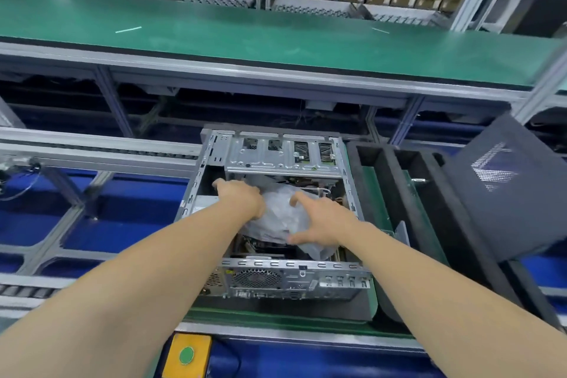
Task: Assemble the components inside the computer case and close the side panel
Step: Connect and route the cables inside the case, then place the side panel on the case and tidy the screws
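An open silver computer case (294, 268) lies on its side on a green pallet, rear ports toward me. Inside it sits a crumpled clear plastic bag (277, 215) over the components. My left hand (242, 198) reaches into the case at the bag's left side, fingers curled down onto it. My right hand (322, 219) rests on the bag's right side, thumb and fingers spread around the plastic. The dark side panel (506, 190) with a mesh vent leans tilted to the right of the case, off the case.
Black foam holders (395, 181) stand just right of the case. A green conveyor shelf (276, 31) runs across above. Aluminium frame rails (92, 147) and blue surfaces lie to the left. A yellow box with a green button (187, 354) sits at the near edge.
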Demonstrator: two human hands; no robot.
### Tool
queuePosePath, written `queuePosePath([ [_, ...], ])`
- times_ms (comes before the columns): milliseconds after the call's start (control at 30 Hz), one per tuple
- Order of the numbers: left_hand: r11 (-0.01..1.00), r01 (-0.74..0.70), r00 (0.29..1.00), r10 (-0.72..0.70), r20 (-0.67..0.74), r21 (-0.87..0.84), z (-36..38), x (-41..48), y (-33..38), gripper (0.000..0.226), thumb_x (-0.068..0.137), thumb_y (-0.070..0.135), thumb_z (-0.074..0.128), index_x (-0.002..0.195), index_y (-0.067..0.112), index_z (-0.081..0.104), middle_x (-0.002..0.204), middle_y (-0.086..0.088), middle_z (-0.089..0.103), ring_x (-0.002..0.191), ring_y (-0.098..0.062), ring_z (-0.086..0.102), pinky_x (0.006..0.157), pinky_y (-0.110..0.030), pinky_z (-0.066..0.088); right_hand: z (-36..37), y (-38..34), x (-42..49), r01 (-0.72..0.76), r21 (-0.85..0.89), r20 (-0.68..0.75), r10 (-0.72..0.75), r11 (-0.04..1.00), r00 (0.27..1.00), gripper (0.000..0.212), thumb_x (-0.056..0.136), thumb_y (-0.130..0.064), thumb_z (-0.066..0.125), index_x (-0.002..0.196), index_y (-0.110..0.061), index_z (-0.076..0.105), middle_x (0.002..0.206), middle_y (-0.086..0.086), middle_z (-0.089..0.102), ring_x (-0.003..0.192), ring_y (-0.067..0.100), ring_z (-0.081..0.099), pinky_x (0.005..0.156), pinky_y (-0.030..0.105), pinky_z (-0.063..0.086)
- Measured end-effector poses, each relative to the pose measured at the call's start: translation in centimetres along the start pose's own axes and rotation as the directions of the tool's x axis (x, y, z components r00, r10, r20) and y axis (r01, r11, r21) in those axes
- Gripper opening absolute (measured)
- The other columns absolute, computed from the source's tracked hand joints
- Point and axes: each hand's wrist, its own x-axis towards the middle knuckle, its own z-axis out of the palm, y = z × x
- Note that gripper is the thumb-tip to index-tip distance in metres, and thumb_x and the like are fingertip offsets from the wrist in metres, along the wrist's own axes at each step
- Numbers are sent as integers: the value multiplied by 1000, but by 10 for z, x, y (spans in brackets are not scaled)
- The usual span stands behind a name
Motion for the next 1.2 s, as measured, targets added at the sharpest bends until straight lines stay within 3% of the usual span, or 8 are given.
queuePosePath([
  [167,996,-41,899,5,-438,-74,15,-13,-3,23,87,7,59,102,18,72,103,-1,66,97,-25,66,75,-34,43,5,-7,6,4,-171,-125,-26,985,992,70,87,-79,57,141,-35,50,125,2,69,109,27,66,81,39,51],
  [333,970,-243,740,166,-652,-30,20,-8,1,12,90,15,58,93,15,70,101,-2,44,100,-24,49,87,-36,36,18,-15,8,15,-141,-243,-49,990,969,34,99,-52,45,128,-35,50,120,3,52,95,28,63,75,39,51],
  [433,830,-511,760,315,-569,-222,22,-9,7,23,92,26,55,114,20,56,110,-4,47,94,-26,53,78,-38,38,19,-17,12,-13,-139,-224,-19,990,974,37,92,-49,50,124,-33,40,111,2,38,81,30,57,68,39,45],
  [600,794,-413,910,380,-166,-445,7,-8,12,36,91,37,53,123,29,38,116,-10,42,99,-37,54,86,-48,40,11,-15,15,-11,-84,-135,-1,996,991,45,87,-55,54,123,-32,39,103,-1,41,80,30,57,67,39,43],
  [733,866,-413,909,410,-72,-283,-32,-8,20,36,94,27,53,130,21,50,112,-6,58,98,-30,61,87,-45,53,-5,-16,11,46,68,-174,-34,997,984,23,86,-42,58,104,-29,54,89,-7,52,84,27,58,67,38,44],
  [900,921,-327,872,207,-443,-213,-85,-11,48,12,92,28,59,98,19,63,94,-4,51,80,-28,54,70,-37,46,-17,-6,1,41,451,-547,239,892,802,20,102,-16,49,108,-25,66,76,-14,60,74,18,58,62,37,42],
  [1067,588,-561,794,181,-581,-583,-104,-8,96,11,92,29,60,97,22,68,99,-2,67,91,-26,62,71,-34,49,-34,27,-17,48,650,-654,526,758,544,3,104,-23,51,107,-24,53,76,-3,66,74,18,63,60,38,47],
  [1200,427,-626,765,175,-619,-653,-106,-8,149,17,97,25,53,100,23,69,98,5,70,93,-19,63,75,-29,46,-44,69,-37,-16,657,-669,592,754,449,3,103,-25,54,102,-22,55,75,-7,63,73,16,62,61,37,48],
])
